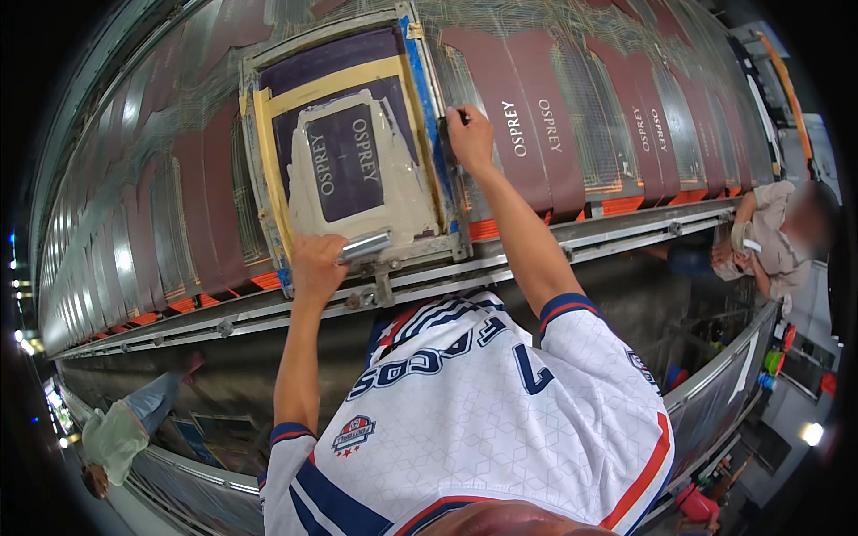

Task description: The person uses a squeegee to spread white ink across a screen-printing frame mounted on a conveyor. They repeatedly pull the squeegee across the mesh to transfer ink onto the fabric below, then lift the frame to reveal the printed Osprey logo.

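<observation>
A screen-printing frame (434, 85) with purple mesh, yellow and blue tape and pale grey ink (402, 210) around a lettered panel lies on the long printing table ahead of me. My left hand (319, 261) is closed on a metal squeegee (366, 245) at the frame's lower left part, over the pale ink. My right hand (469, 134) is closed on the frame's right edge, at a dark fitting whose shape is partly hidden by my fingers.
Maroon cut pieces (518, 107) with pale lettering line the table, above a metal rail (617, 234). A co-worker in beige (769, 250) stands at the right, another in pale green (125, 433) at the lower left, and a person in red (700, 503) farther off.
</observation>
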`<state>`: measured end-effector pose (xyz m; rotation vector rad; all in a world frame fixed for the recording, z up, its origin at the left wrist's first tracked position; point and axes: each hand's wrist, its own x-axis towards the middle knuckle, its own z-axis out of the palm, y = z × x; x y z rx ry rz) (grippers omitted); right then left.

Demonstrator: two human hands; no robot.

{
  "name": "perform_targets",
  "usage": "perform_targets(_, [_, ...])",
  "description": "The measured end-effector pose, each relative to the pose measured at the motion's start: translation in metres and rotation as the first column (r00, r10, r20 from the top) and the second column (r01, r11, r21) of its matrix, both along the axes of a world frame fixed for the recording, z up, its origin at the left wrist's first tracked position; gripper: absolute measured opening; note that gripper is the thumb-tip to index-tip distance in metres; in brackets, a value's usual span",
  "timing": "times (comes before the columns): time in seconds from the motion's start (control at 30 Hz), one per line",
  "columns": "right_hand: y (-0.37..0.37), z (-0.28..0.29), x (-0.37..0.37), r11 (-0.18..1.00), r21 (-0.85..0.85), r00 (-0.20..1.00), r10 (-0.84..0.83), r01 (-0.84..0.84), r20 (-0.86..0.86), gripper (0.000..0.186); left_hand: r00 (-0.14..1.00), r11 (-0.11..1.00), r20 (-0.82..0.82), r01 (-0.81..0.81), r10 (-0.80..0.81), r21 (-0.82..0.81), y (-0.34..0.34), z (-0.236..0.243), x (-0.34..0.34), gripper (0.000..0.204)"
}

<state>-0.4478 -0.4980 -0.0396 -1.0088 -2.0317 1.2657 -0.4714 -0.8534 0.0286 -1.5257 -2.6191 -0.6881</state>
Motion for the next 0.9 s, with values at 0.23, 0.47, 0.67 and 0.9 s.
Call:
perform_targets(0.23, [0.016,-0.016,-0.01,0.988,0.151,0.991,0.018,-0.038,0.131,0.032,0.999,0.998,0.045,0.019,-0.017,-0.051,-0.002,-0.011,0.003,0.033])
perform_targets(0.47, [0.033,0.029,-0.008,0.963,0.076,0.773,0.158,-0.257,0.614,0.038,0.996,0.998,-0.079,0.032,-0.037,-0.059,0.057,-0.016,-0.103,0.038])
perform_targets(0.67, [0.027,0.088,-0.067,0.773,0.202,0.795,0.554,-0.601,0.247,0.051,0.999,0.998,0.019,0.041,-0.04,-0.049,0.114,-0.009,-0.212,0.022])
perform_targets(0.9, [-0.017,0.096,-0.176,0.442,0.127,0.424,0.682,-0.888,0.596,0.038,0.995,0.987,0.104,0.017,0.0,-0.163,0.139,0.004,-0.254,0.017])
